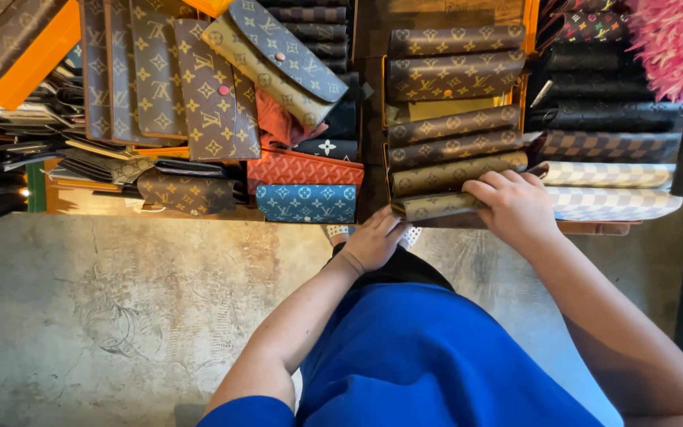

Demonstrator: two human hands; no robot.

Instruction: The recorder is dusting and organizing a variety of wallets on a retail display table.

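A row of long brown patterned wallets stands on edge in an orange-lined box, seen from above. My right hand rests on the nearest wallet in that row, fingers curled over its top edge. My left hand is lower, at the near end of the same wallet, touching the box's front edge. Whether either hand really grips the wallet is unclear.
A blue patterned wallet and a red-orange one lie left of the box. Checkered and dark wallets fill the right. More brown wallets lean at the left. A pink fluffy thing sits top right. Concrete floor below.
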